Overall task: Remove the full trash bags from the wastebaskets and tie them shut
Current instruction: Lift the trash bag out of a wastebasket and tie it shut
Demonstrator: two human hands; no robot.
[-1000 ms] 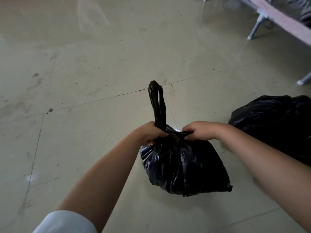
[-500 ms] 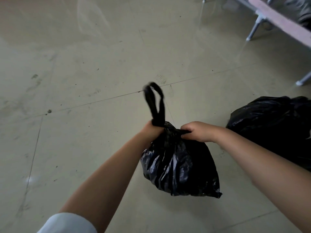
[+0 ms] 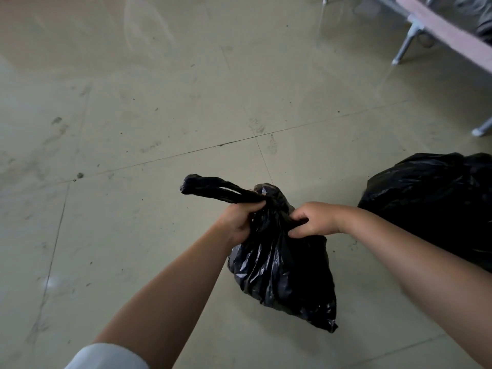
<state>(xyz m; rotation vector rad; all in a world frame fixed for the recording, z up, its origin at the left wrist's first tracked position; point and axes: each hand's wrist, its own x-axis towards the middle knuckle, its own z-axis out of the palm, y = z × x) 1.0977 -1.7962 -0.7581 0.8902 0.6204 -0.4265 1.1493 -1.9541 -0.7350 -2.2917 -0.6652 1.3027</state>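
A small full black trash bag (image 3: 285, 275) hangs above the tiled floor at the centre. My left hand (image 3: 239, 222) is closed around its gathered neck, and a looped black handle (image 3: 213, 189) sticks out leftward from that fist. My right hand (image 3: 315, 219) pinches the other side of the neck, fingers curled into the plastic. A second, larger black trash bag (image 3: 431, 206) lies on the floor at the right, partly behind my right forearm.
Pale floor tiles (image 3: 159, 115) with dirt marks fill most of the view. A pink-topped table or bench (image 3: 447, 41) on grey metal legs (image 3: 406, 46) stands at the top right. No wastebasket is in view.
The handle loop, upright a second ago, now lies tipped over to the left. The bag's neck has been drawn tighter and both hands sit slightly higher and closer together.
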